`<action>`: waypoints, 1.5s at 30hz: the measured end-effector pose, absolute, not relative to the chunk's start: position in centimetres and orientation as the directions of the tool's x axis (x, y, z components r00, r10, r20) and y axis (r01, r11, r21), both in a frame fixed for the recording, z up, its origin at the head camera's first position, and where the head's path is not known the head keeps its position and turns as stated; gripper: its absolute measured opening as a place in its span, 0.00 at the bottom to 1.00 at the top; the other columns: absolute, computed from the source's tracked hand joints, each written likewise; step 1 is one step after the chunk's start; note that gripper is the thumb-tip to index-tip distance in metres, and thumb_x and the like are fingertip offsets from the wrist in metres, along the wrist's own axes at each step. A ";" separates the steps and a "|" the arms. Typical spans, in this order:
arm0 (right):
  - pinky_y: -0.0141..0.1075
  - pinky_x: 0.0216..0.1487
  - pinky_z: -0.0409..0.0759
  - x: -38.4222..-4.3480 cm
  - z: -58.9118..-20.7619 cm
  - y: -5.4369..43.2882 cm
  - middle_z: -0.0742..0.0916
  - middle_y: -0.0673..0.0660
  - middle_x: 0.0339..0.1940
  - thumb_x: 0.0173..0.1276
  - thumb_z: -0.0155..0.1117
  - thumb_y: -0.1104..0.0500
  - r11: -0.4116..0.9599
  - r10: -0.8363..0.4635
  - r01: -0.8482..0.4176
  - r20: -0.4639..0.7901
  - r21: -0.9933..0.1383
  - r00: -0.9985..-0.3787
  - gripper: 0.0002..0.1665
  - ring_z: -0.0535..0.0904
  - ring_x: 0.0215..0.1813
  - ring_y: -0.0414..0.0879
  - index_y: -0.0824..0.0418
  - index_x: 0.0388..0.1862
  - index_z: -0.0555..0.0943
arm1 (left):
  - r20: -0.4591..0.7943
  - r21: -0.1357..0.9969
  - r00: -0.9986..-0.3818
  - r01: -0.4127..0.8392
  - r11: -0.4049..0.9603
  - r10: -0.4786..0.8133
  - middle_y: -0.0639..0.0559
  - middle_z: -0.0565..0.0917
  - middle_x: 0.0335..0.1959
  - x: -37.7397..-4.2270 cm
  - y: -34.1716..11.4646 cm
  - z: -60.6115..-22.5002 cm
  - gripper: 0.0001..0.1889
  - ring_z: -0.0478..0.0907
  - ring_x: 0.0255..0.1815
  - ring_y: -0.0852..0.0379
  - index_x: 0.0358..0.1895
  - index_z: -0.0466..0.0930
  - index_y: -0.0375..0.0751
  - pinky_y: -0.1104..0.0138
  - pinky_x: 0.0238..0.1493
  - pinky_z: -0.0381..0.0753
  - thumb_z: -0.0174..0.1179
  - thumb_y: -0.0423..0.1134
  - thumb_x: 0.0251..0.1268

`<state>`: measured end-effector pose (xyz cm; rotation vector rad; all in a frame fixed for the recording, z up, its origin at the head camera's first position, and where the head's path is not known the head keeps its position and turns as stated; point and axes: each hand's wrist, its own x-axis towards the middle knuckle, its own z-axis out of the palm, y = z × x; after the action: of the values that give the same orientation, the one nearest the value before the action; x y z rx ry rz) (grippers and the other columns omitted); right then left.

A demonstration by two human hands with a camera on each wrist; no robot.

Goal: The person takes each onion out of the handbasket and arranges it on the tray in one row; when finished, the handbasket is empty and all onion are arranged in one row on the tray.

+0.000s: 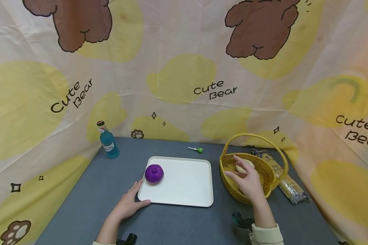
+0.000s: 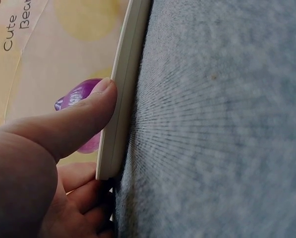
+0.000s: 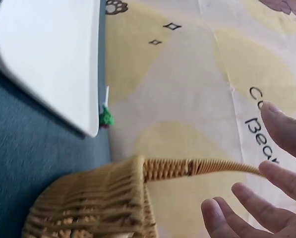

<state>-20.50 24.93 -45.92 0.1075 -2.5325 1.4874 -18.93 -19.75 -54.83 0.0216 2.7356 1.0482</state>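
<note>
My left hand point(image 1: 129, 203) holds the white tray point(image 1: 184, 182) by its front left corner, the thumb on the front rim and the fingers along the left side. A glossy, round purple object point(image 1: 154, 174) with a small stub on top sits on the tray near its left edge. My right hand point(image 1: 249, 180) is over the yellow wicker basket point(image 1: 230, 186), fingers spread apart with nothing between them in the right wrist view. Inside the basket lies a pale, rounded thing point(image 1: 249, 164), partly hidden behind that hand.
A blue bottle point(image 1: 109, 144) stands at the back left. Behind the tray lies a green lollipop point(image 1: 198, 149) with a white stick. A long clear packet point(image 1: 289, 185) lies right of the basket, whose arched handle point(image 1: 257, 135) rises high. A printed cloth point(image 1: 178, 78) hangs behind the table.
</note>
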 end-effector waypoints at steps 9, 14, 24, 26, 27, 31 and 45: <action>0.57 0.61 0.79 -20.3 -47.0 27.2 0.76 0.66 0.72 0.65 0.73 0.43 0.526 0.102 -0.075 0.151 -0.847 -0.983 0.44 0.77 0.66 0.64 0.53 0.76 0.70 | -0.194 0.665 -0.977 -0.065 0.744 0.089 0.32 0.53 0.80 -19.0 -19.9 -54.9 0.56 0.46 0.79 0.24 0.82 0.51 0.41 0.28 0.71 0.51 0.70 0.62 0.57; 0.61 0.62 0.76 -20.1 -47.6 28.2 0.73 0.66 0.74 0.66 0.72 0.42 0.606 0.107 -0.056 0.152 -0.793 -0.983 0.45 0.72 0.70 0.63 0.55 0.77 0.68 | -0.197 0.668 -0.976 -0.066 0.742 0.091 0.32 0.54 0.80 -19.0 -19.9 -55.0 0.56 0.46 0.79 0.24 0.81 0.51 0.41 0.28 0.71 0.51 0.71 0.62 0.56; 0.66 0.60 0.73 -20.3 -47.9 28.6 0.70 0.73 0.74 0.66 0.72 0.58 0.759 0.104 -0.025 0.159 -0.650 -0.982 0.40 0.67 0.71 0.73 0.62 0.75 0.69 | -0.201 0.669 -0.976 -0.075 0.740 0.083 0.32 0.54 0.80 -19.0 -19.9 -54.9 0.56 0.47 0.79 0.24 0.81 0.51 0.41 0.28 0.71 0.50 0.71 0.62 0.56; 0.67 0.61 0.73 -20.4 -48.0 28.6 0.70 0.74 0.73 0.66 0.72 0.58 0.770 0.118 0.006 0.132 -0.639 -0.984 0.40 0.67 0.70 0.75 0.63 0.75 0.69 | -0.202 0.669 -0.976 -0.074 0.739 0.085 0.32 0.54 0.80 -19.0 -19.9 -54.9 0.56 0.47 0.79 0.25 0.81 0.51 0.41 0.28 0.71 0.51 0.71 0.62 0.56; 0.67 0.60 0.73 -20.4 -48.0 28.6 0.70 0.75 0.72 0.66 0.72 0.58 0.775 0.121 0.019 0.120 -0.631 -0.985 0.40 0.67 0.69 0.75 0.63 0.75 0.69 | -0.200 0.669 -0.976 -0.072 0.739 0.086 0.32 0.54 0.80 -19.0 -19.9 -54.9 0.56 0.47 0.79 0.25 0.81 0.52 0.41 0.28 0.71 0.51 0.71 0.62 0.56; 0.69 0.62 0.71 -20.4 -48.0 28.8 0.69 0.77 0.71 0.67 0.70 0.59 0.797 0.121 0.059 0.063 -0.602 -0.991 0.38 0.66 0.69 0.77 0.66 0.74 0.69 | -0.196 0.672 -0.976 -0.066 0.738 0.092 0.33 0.55 0.80 -18.9 -19.9 -55.0 0.56 0.47 0.80 0.27 0.81 0.52 0.41 0.30 0.72 0.51 0.71 0.62 0.56; 0.66 0.55 0.75 -19.6 -47.3 29.5 0.79 0.80 0.60 0.60 0.76 0.53 0.887 0.055 0.087 -0.084 -0.453 -0.995 0.43 0.73 0.61 0.78 0.78 0.66 0.72 | -0.199 0.679 -0.976 -0.070 0.731 0.092 0.32 0.54 0.80 -19.0 -19.8 -54.9 0.56 0.47 0.79 0.25 0.81 0.52 0.41 0.29 0.71 0.51 0.71 0.61 0.56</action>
<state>-19.57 29.51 -47.27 -0.1172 -3.1190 0.7541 -18.97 -19.81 -54.90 0.0180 2.7145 1.0775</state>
